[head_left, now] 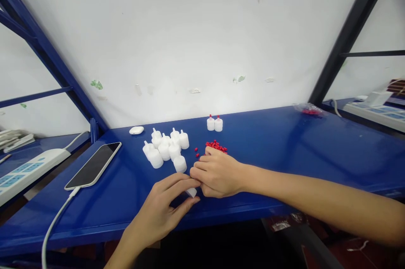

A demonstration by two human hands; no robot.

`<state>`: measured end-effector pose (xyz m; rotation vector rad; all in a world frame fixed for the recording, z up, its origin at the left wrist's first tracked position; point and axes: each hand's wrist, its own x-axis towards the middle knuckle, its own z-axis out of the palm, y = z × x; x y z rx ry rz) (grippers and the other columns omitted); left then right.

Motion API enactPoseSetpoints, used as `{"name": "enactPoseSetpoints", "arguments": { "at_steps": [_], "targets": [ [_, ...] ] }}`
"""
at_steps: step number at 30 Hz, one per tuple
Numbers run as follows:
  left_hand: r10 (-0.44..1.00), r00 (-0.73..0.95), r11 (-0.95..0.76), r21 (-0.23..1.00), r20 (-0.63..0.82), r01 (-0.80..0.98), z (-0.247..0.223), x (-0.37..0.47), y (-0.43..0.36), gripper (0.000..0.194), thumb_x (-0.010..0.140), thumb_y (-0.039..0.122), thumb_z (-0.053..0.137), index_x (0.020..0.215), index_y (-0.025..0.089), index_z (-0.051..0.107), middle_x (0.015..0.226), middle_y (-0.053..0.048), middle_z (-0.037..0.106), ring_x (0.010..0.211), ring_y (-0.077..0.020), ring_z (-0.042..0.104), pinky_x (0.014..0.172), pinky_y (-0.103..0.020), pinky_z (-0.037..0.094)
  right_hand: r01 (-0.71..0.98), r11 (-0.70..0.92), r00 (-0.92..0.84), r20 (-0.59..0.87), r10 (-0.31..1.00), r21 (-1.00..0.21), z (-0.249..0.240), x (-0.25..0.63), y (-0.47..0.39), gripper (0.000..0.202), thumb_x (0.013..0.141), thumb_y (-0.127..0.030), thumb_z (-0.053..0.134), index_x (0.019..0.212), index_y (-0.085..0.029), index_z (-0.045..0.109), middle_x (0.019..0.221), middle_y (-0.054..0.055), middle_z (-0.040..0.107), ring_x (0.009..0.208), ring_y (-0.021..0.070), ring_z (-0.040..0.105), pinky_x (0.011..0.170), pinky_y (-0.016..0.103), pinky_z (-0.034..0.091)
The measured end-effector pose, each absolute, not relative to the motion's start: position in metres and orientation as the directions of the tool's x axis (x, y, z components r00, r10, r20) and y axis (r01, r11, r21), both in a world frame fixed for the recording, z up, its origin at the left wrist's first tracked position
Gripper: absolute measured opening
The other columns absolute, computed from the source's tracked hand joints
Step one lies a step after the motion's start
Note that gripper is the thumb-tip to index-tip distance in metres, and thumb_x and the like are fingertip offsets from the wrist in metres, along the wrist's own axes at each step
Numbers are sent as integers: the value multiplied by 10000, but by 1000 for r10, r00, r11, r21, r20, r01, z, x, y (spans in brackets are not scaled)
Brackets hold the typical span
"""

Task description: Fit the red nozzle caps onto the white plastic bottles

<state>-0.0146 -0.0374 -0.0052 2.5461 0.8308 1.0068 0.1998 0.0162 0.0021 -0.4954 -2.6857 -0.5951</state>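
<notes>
My left hand (166, 203) grips a small white bottle (191, 192) near the table's front edge, with most of it hidden behind the fingers. Against that bottle, my right hand (219, 174) is closed with its fingers curled in; whatever they pinch is hidden. Just beyond my right hand lies a pile of small red caps (216, 146), partly covered by it, with a couple lying loose to the left. Several white bottles with bare nozzles (164, 150) stand in a cluster to the left. Two white bottles with red caps (218, 124) stand together farther back.
At the left lies a phone (95, 165) with a charging cable (57, 218) plugged in. A white earbud case (136, 130) sits near the wall. A clear plastic bag with red pieces (311, 111) lies at the back right. Power strips (31, 168) flank the blue table (278, 142).
</notes>
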Motion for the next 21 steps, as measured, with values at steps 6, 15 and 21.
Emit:
{"name": "enactPoseSetpoints", "arguments": {
  "at_steps": [6,15,21],
  "targets": [
    [625,566,-779,380,537,500,-5,-11,-35,134,923,196,638,1048,214,595,954,-23,612,754,-114,570,672,-223,481,514,809,-829,409,382,285,4,185,11,210,923,-284,434,909,-159,602,748,38,667,637,184,545,668,355,236],
    [508,486,-820,226,711,525,-4,-16,-43,156,901,148,587,775,196,509,707,6,527,660,-139,484,627,-272,407,768,641,-564,463,684,-11,27,212,23,216,955,-242,398,875,-165,583,809,53,685,672,177,575,601,320,255],
    [673,310,-594,240,672,768,-7,-18,-35,505,980,273,490,1474,224,396,1393,-117,504,1280,-280,458,1071,-440,398,783,618,-559,348,752,-77,25,233,46,377,1038,-367,333,792,-184,552,706,19,639,588,144,506,562,290,225]
  ]
}}
